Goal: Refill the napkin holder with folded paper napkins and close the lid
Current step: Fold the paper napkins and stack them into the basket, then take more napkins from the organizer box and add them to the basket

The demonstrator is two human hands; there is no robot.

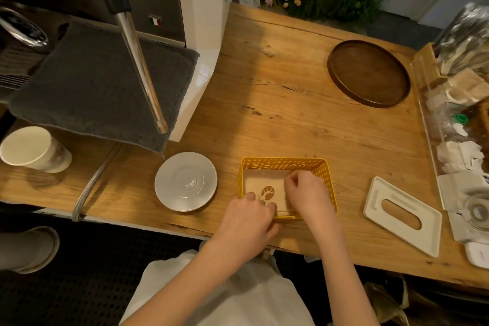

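Note:
A yellow perforated napkin holder (285, 164) stands open near the wooden counter's front edge. Inside lies a stack of folded paper napkins (262, 185) with a brown tree logo on top. My left hand (248, 219) reaches over the holder's front left corner, fingers curled on the stack's near edge. My right hand (307, 193) is inside the holder on the right, fingers curled on the napkins' right side. The white lid (402, 216), with an oval slot, lies flat on the counter to the right of the holder.
A white saucer (185, 181) sits left of the holder, a paper cup (34, 149) further left. An espresso machine with a steam wand (140, 66) and grey cloth (100, 87) fills the left. A dark round tray (369, 73) is at the back right; a clear organiser (455, 145) lines the right edge.

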